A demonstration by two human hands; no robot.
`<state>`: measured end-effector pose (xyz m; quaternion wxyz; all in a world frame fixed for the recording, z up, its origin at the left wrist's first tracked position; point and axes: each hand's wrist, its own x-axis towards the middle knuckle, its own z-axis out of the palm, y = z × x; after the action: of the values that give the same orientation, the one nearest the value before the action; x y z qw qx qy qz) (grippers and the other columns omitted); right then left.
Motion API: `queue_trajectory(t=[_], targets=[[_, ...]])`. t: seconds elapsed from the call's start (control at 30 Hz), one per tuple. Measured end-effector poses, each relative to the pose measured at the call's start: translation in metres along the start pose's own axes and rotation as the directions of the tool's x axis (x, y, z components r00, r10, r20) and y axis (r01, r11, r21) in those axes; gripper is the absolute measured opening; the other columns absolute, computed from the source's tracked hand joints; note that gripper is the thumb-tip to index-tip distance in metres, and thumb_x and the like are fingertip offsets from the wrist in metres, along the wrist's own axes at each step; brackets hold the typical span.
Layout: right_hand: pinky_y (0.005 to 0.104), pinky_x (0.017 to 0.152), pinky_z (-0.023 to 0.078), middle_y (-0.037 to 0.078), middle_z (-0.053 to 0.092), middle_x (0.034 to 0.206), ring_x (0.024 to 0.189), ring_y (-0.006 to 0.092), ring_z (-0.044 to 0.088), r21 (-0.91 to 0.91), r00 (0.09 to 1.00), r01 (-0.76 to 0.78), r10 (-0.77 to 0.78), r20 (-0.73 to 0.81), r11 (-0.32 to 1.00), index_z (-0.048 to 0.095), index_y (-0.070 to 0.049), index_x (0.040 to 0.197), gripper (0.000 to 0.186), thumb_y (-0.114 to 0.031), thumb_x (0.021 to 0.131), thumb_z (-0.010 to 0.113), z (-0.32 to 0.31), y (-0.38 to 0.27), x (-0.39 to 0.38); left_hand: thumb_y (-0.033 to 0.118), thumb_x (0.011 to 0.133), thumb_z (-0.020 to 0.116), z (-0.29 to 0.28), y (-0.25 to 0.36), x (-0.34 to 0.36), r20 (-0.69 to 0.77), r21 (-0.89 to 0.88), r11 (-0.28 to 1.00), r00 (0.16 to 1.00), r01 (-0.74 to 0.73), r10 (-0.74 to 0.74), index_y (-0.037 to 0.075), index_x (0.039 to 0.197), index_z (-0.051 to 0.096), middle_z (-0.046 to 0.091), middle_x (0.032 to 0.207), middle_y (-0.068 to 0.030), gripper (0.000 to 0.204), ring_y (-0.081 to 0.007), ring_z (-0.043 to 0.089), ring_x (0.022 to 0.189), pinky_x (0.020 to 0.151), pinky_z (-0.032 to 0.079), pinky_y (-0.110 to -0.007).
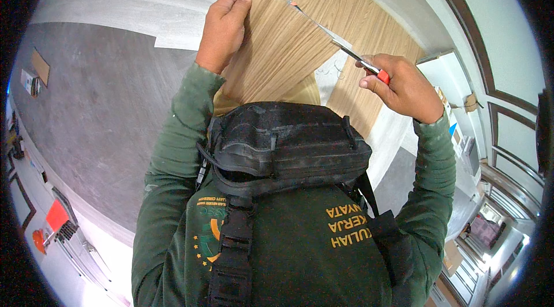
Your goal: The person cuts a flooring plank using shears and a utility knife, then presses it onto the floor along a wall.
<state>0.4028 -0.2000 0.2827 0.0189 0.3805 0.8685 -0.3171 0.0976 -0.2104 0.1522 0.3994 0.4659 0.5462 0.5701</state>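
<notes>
My left hand point(224, 29) pinches the upper left edge of a wood-grain sheet point(271, 53) between thumb and fingers. A thin slit or line runs diagonally across the sheet from its top, with a small red mark along it. My right hand point(404, 86) grips red-and-black scissors point(352, 52), their blades pointing up and left along that line. Beneath the scissors, a pale paper patch point(333, 77) shows. Below both hands, a black bag point(288, 145) hangs strapped across my front.
A grey sheet point(92, 105) with pale strips point(133, 1) spreads at left, holding a small box point(30, 82). Framed white panels point(473, 12) line the right. At lower left lie a red-orange object point(55, 217) and long bars point(81, 252). A cluttered passage point(485, 226) recedes at lower right.
</notes>
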Motion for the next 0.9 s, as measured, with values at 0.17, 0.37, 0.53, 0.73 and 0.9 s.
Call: queue_trajectory(t=[0.17,0.37,0.53,0.73,0.9], targets=[[0.0432,0.065,0.045,0.022,0.058,0.076,0.068,0.0383,0.056,-0.019,0.999,-0.02,0.02,0.03,1.0,0.064,0.003,0.102,0.033,-0.027,0.09,0.067,-0.004,-0.008,-0.001,0.027,0.1,0.052,0.002,0.001,-0.002,-0.002,-0.011,1.0,1.0,0.023,-0.023,-0.003,0.095,0.061,0.051,0.072,0.0005,0.032,-0.0101,0.044,0.072,0.066,0.041,-0.028],[0.0452,0.062,0.042,0.022,0.055,0.071,0.064,0.04,0.051,-0.092,0.993,-0.099,0.104,0.053,0.991,0.063,0.003,0.096,0.033,-0.029,0.091,0.066,-0.008,-0.016,-0.001,0.027,0.099,0.052,0.004,0.001,-0.003,-0.015,0.083,0.996,0.999,-0.028,0.029,-0.004,0.096,0.061,0.054,0.069,-0.0064,0.032,-0.0136,0.047,0.069,0.066,0.043,-0.032],[0.0428,0.062,0.044,0.023,0.057,0.071,0.064,0.0404,0.054,-0.072,0.983,-0.139,0.146,0.108,0.988,0.065,0.003,0.096,0.034,-0.031,0.092,0.066,-0.011,-0.015,0.001,0.027,0.098,0.052,0.004,0.004,-0.006,-0.04,0.115,0.991,0.996,-0.069,0.074,-0.005,0.097,0.061,0.058,0.07,-0.011,0.033,-0.0169,0.049,0.069,0.067,0.044,-0.034],[0.0389,0.06,0.046,0.018,0.059,0.068,0.059,0.0291,0.057,-0.029,0.985,-0.097,0.1,0.143,0.995,0.066,0.003,0.098,0.037,-0.034,0.092,0.066,-0.012,-0.002,0.001,0.028,0.099,0.052,0.004,-0.005,-0.004,0.007,0.075,0.997,1.0,-0.008,0.008,-0.005,0.1,0.062,0.062,0.074,-0.0104,0.034,-0.0164,0.051,0.071,0.068,0.045,-0.034],[0.0333,0.053,0.045,0.01,0.06,0.066,0.055,0.0173,0.058,0.132,0.93,-0.252,0.202,0.308,0.959,0.066,0.002,0.098,0.032,-0.03,0.093,0.065,-0.019,-0.004,0.004,0.028,0.099,0.053,0.008,-0.01,-0.005,-0.048,0.0,0.998,0.997,-0.064,0.064,-0.005,0.102,0.063,0.057,0.071,-0.0053,0.035,-0.0136,0.049,0.07,0.066,0.043,-0.031]])
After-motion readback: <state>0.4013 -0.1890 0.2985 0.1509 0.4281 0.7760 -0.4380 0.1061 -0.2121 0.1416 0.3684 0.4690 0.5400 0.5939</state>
